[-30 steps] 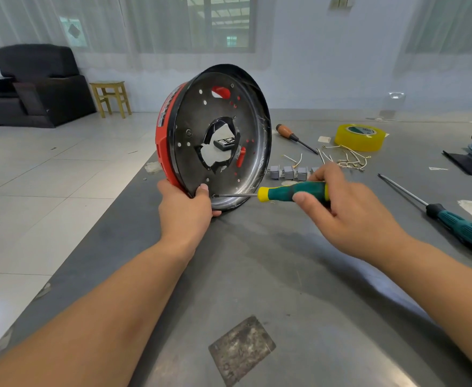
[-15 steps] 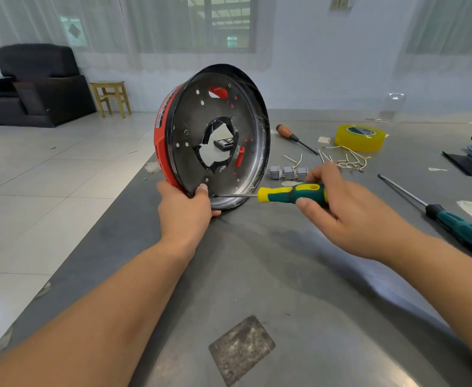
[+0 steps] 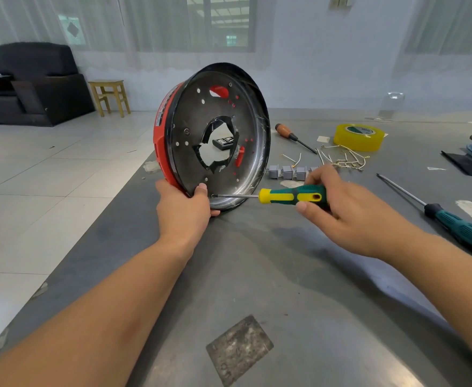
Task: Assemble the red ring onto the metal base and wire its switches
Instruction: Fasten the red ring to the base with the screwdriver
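Head view: the round dark metal base (image 3: 198,143) with the red plastic ring (image 3: 162,129) behind it stands on edge on the grey surface (image 3: 257,275), open face toward the right. The left hand (image 3: 183,210) grips its lower rim. The right hand (image 3: 343,208) pinches a green-and-yellow screwdriver (image 3: 290,195), shaft horizontal, tip at a screw near the rim.

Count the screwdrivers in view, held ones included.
3. A green-and-yellow screwdriver in the right hand, its tip at the metal base; an orange-handled screwdriver lying behind the base; a teal-handled screwdriver lying at the table's right. Others may lie outside the frame.
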Available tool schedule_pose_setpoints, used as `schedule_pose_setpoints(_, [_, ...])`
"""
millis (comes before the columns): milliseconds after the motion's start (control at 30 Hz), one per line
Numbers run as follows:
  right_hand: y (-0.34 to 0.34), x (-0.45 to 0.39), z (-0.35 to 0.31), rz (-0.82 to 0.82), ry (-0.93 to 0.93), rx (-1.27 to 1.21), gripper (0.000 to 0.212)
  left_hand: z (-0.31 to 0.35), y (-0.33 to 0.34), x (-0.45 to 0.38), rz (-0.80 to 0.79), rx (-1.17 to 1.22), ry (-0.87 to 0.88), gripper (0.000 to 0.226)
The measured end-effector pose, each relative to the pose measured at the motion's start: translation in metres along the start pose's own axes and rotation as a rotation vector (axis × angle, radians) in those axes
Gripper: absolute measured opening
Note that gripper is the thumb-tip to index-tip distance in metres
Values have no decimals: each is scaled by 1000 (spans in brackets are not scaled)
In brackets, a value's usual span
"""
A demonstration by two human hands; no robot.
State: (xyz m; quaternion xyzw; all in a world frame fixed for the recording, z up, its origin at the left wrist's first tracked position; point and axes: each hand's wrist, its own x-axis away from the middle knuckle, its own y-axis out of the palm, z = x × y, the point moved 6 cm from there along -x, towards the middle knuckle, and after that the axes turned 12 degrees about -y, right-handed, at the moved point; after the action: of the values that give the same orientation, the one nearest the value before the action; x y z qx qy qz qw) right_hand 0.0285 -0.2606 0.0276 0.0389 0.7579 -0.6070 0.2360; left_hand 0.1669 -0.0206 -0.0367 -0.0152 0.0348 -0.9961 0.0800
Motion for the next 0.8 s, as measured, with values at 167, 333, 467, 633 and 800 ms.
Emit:
schedule_pose_setpoints(167, [20,4,10,39,589,-502,68,0,0,-1,-13,-2,5,25])
schedule_pose_setpoints(333, [24,4,7,28,606,-698,50,-1,0,-2,2,13,-11,25])
schedule_pose_setpoints(467, [-4,-5,-1,32,136,-286,31,-1,2,0,-10,-15,18,26])
schedule_pose_setpoints(633, [-8,-2,-9,145,19,24,44,-3,2,-2,-27,-3,10,26])
schedule_pose_setpoints(800, [22,4,4,173,638,-665,45,-2,2,-1,-38,14,7,24])
